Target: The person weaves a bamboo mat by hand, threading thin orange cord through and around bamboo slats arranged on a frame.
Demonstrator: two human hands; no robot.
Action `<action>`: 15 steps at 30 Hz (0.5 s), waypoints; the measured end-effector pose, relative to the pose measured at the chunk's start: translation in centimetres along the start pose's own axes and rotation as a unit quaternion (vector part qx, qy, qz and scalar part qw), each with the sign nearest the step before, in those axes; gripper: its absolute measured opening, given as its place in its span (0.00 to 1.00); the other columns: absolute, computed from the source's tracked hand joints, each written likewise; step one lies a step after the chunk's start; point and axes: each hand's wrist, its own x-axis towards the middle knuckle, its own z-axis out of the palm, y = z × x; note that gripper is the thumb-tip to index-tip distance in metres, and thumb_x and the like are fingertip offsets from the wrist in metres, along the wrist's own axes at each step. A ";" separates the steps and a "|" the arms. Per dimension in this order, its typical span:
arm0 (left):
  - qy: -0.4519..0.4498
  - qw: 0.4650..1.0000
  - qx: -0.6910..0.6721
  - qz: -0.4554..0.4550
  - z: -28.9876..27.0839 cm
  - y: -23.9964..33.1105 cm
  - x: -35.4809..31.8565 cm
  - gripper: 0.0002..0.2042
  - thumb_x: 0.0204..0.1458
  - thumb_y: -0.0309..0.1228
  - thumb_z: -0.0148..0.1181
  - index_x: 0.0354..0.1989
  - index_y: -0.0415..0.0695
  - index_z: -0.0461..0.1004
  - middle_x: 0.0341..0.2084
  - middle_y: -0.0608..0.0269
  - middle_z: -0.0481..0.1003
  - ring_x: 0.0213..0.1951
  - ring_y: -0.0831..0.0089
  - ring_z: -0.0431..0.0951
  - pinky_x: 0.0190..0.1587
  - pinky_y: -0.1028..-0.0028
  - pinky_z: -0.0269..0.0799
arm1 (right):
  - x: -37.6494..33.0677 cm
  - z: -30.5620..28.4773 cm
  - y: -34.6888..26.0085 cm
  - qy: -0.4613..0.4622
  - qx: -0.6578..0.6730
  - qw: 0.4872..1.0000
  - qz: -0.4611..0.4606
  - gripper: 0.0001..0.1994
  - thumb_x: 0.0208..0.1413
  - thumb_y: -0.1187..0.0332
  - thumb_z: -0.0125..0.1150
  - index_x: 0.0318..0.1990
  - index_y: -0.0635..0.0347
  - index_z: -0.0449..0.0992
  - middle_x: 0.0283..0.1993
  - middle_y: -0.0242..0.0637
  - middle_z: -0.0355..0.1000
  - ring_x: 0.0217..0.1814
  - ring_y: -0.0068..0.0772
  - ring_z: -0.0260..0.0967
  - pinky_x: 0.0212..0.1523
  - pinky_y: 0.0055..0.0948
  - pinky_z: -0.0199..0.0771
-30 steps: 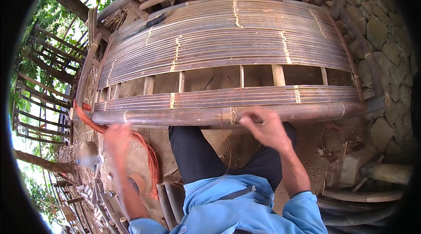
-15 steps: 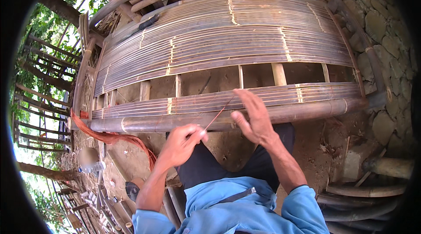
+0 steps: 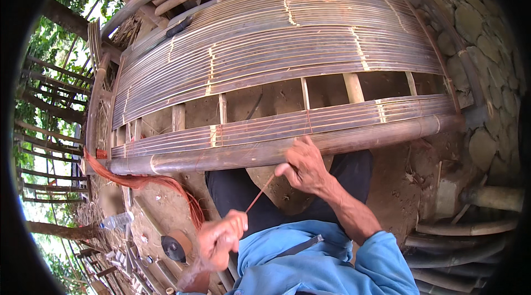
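Observation:
A thin red strand runs taut between my two hands, in front of the bamboo bench. Low and near my lap, my left hand is closed on one end of it, slightly blurred. My right hand is at the thick front bamboo pole, with fingers curled and the thumb at the strand's upper end. Behind the pole lies a narrow band of split bamboo slats. A thin red tie crosses those slats just beyond my right hand.
A wide slatted panel fills the bench's back, with a gap over cross supports before the front band. A dark-handled tool lies on it. Red strands hang at left, near a plastic bottle. Bamboo poles lie at right.
My left hand has drawn down toward my lap with the strand. My right hand has dropped from the slats to the pole, its stretched fingers now curled.

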 end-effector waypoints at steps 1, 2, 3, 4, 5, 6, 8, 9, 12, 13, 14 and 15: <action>-0.021 0.999 0.033 -0.005 0.2 0.2 -0.4 0.21 0.70 0.33 0.51 0.20 0.42 0.63 0.16 0.66 0.67 0.21 0.70 0.64 0.40 0.61 0.68 | -0.8 0.1 -0.3 0.003 -0.006 1.000 0.005 0.23 0.57 0.56 0.69 0.21 0.56 0.63 0.22 0.38 0.58 0.28 0.45 0.60 0.39 0.42 0.61; -0.036 0.999 0.032 -0.011 0.6 0.1 -0.6 0.19 0.68 0.30 0.53 0.21 0.40 0.63 0.15 0.64 0.66 0.21 0.70 0.64 0.38 0.61 0.69 | -1.9 -0.6 -0.8 0.005 -0.001 1.000 0.027 0.22 0.54 0.58 0.71 0.21 0.55 0.63 0.22 0.38 0.59 0.28 0.45 0.60 0.39 0.41 0.61; -0.050 0.996 0.069 -0.012 0.7 0.6 -0.3 0.18 0.68 0.27 0.52 0.22 0.39 0.64 0.15 0.64 0.66 0.19 0.69 0.63 0.38 0.60 0.69 | -1.8 -1.2 -1.1 0.013 0.000 0.999 0.042 0.22 0.52 0.59 0.73 0.21 0.55 0.63 0.21 0.37 0.59 0.28 0.44 0.60 0.39 0.41 0.61; -0.040 0.994 0.102 -0.010 0.5 0.6 -0.5 0.19 0.67 0.29 0.53 0.20 0.40 0.65 0.14 0.64 0.66 0.19 0.69 0.65 0.37 0.60 0.70 | -1.3 -1.3 -1.5 0.000 -0.004 0.999 0.040 0.21 0.47 0.59 0.75 0.22 0.55 0.65 0.23 0.38 0.61 0.29 0.44 0.62 0.39 0.40 0.63; -0.033 0.991 0.129 -0.006 0.1 0.3 -0.7 0.21 0.67 0.30 0.53 0.18 0.41 0.65 0.14 0.64 0.67 0.18 0.70 0.66 0.37 0.60 0.71 | -0.8 -1.3 -1.6 -0.027 -0.009 0.999 0.024 0.20 0.47 0.58 0.76 0.24 0.55 0.67 0.25 0.38 0.63 0.32 0.44 0.65 0.40 0.41 0.65; -0.029 0.987 0.153 -0.031 0.2 0.3 -0.2 0.20 0.64 0.29 0.56 0.16 0.41 0.67 0.15 0.63 0.70 0.19 0.69 0.69 0.38 0.60 0.73 | -0.6 -1.8 -1.4 -0.057 -0.007 0.998 0.023 0.18 0.48 0.58 0.77 0.27 0.56 0.70 0.27 0.39 0.66 0.34 0.44 0.67 0.43 0.41 0.68; -0.005 0.972 0.231 -0.042 0.5 0.3 1.5 0.18 0.56 0.28 0.63 0.13 0.41 0.69 0.17 0.60 0.76 0.21 0.65 0.74 0.43 0.61 0.75 | -0.5 -4.8 -0.9 -0.081 -0.026 0.996 0.036 0.17 0.48 0.58 0.78 0.31 0.57 0.74 0.30 0.39 0.69 0.37 0.43 0.70 0.46 0.41 0.70; -0.008 0.940 0.340 0.005 -0.6 0.2 2.2 0.14 0.52 0.26 0.65 0.16 0.39 0.70 0.20 0.57 0.78 0.29 0.63 0.79 0.45 0.59 0.75 | 0.0 -6.8 -0.5 -0.038 -0.028 0.998 0.032 0.17 0.48 0.59 0.78 0.35 0.58 0.76 0.33 0.39 0.72 0.39 0.44 0.72 0.49 0.41 0.71; 0.108 0.692 0.709 0.086 -1.9 1.1 5.2 0.06 0.49 0.25 0.68 0.28 0.40 0.75 0.52 0.49 0.74 0.53 0.53 0.75 0.61 0.54 0.64 | -1.0 -14.0 4.1 0.131 -0.181 0.971 0.085 0.18 0.49 0.66 0.77 0.45 0.62 0.79 0.45 0.44 0.77 0.48 0.51 0.76 0.50 0.45 0.77; 0.104 0.693 0.708 0.090 -0.8 1.4 7.2 0.06 0.49 0.25 0.68 0.28 0.40 0.75 0.52 0.49 0.74 0.53 0.53 0.75 0.61 0.54 0.64 | -1.0 -17.2 4.8 0.175 -0.249 0.941 0.145 0.18 0.51 0.67 0.74 0.47 0.61 0.78 0.45 0.45 0.76 0.49 0.51 0.74 0.53 0.47 0.74; 0.108 0.709 0.687 0.117 1.3 1.2 9.7 0.07 0.51 0.27 0.68 0.28 0.39 0.76 0.43 0.53 0.76 0.48 0.55 0.76 0.58 0.55 0.65 | -2.4 -19.9 6.5 0.214 -0.340 0.894 0.198 0.21 0.51 0.65 0.73 0.51 0.63 0.76 0.49 0.48 0.74 0.52 0.54 0.72 0.55 0.47 0.74; 0.112 0.724 0.666 0.142 3.2 0.9 11.7 0.08 0.52 0.29 0.68 0.28 0.39 0.76 0.34 0.57 0.77 0.44 0.57 0.77 0.56 0.55 0.66 | -3.8 -22.3 8.0 0.216 -0.399 0.854 0.255 0.24 0.52 0.64 0.73 0.54 0.65 0.74 0.54 0.50 0.72 0.56 0.55 0.69 0.58 0.48 0.71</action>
